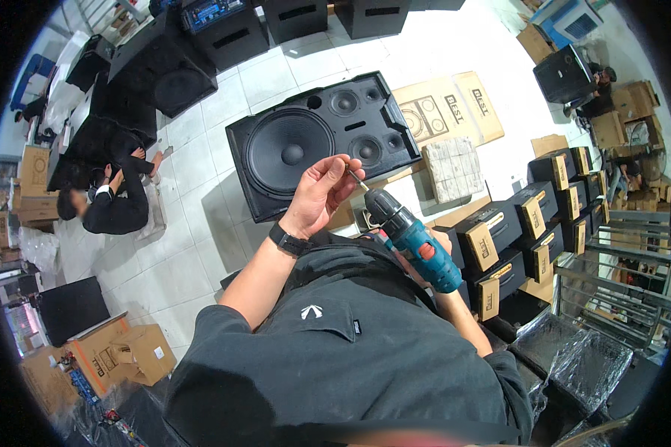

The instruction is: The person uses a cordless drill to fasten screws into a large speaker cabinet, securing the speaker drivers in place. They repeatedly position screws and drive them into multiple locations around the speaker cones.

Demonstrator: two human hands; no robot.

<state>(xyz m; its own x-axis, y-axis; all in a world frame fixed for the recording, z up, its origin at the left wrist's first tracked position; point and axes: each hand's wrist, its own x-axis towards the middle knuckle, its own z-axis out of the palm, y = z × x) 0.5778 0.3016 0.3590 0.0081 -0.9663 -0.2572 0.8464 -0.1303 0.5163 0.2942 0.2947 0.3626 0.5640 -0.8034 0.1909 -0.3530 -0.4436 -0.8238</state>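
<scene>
My right hand point(442, 242) is wrapped round the grip of a teal and black cordless drill point(417, 242), which points up and to the left. A thin bit point(358, 180) sticks out of its black chuck. The fingertips of my left hand point(320, 195) are pinched together right at the bit's end, on a small screw-like piece mostly hidden by the fingers. Just beyond both hands, a black speaker cabinet point(343, 128) lies face up. Its large round woofer point(291, 153) sits at the left, with smaller drivers toward the right.
A flattened cardboard carton point(481, 112) and a pale block point(453, 170) lie right of the cabinet. Several black boxes with cardboard sleeves point(483, 246) stand in rows at the right. Big speaker cabinets point(179, 78) line the far side. Another person point(119, 197) sits low at the left.
</scene>
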